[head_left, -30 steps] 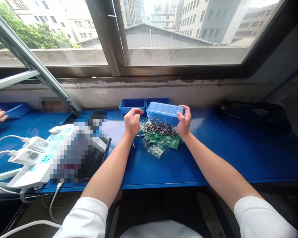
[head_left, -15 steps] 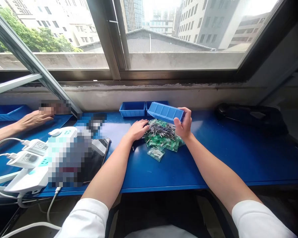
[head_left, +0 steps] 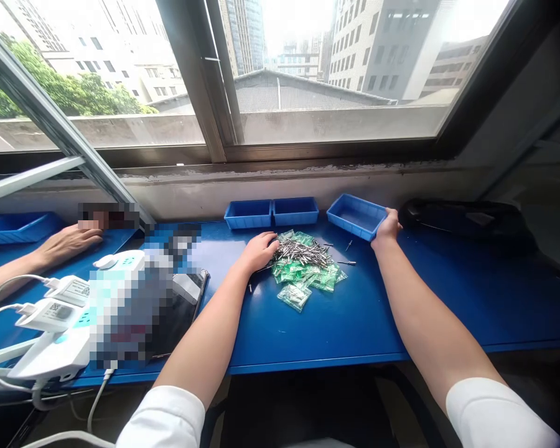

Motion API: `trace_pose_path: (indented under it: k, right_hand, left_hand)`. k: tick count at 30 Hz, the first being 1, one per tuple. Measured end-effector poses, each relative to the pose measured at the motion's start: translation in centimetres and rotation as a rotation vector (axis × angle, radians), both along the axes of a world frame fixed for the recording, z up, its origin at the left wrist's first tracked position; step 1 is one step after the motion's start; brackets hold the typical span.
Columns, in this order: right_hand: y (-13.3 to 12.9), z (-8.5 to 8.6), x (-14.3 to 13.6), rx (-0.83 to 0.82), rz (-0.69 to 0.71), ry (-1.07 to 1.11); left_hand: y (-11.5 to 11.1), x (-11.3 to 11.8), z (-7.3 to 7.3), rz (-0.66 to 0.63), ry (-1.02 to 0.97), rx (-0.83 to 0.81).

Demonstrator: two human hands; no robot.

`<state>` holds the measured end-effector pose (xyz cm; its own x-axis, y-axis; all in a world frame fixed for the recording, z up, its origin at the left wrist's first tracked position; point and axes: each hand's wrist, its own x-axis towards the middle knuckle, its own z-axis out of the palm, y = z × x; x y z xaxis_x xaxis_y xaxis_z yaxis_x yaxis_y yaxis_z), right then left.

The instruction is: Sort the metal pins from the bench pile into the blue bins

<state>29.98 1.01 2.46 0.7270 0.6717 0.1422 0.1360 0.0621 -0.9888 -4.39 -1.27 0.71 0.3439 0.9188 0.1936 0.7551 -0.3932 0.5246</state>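
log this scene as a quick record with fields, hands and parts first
left hand: palm down at the left edge of the pile
right hand: gripping the right end of a blue bin, its open side up
pile: thin metal pieces on top of green packets
rear bins: left one and right one, side by side near the wall
surface: blue table
nearby: another person's hand, far left
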Motion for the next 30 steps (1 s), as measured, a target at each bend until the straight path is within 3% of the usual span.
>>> trace_pose_path:
  k: [3,6,10,15,18,22,30]
  right_hand:
    - [0.4,-0.5,0.7,-0.205,-0.087,0.272]
    - [0.6,-0.6,0.8,-0.208,-0.005,0.247]
    - [0.2,-0.8,0.9,-0.268,-0.085,-0.082]
    - [-1.6,-0.5,-1.2,-0.282,-0.239,-0.684]
    - [-2.4,-0.2,-3.6,-0.273,-0.07,-0.919]
    - [-2.6,-0.3,-5.9,-0.414,0.161,-1.047]
    - [-1.2,-1.2,-4.1,-0.502,0.437,-1.026]
  left_hand:
    - [-0.1,0.1,0.1,0.002,0.012,-0.004]
    - [-0.2,0.1,0.1,-0.003,0.025,-0.005]
    - [-0.2,0.1,0.0,0.001,0.018,-0.005]
    - [0.0,0.1,-0.2,0.004,-0.011,0.019]
    - [0.0,0.1,-0.1,0.037,-0.03,0.043]
    - [-0.1,0.0,0.1,0.089,-0.014,0.075]
    - [-0.1,-0.2,0.4,0.096,0.011,0.042]
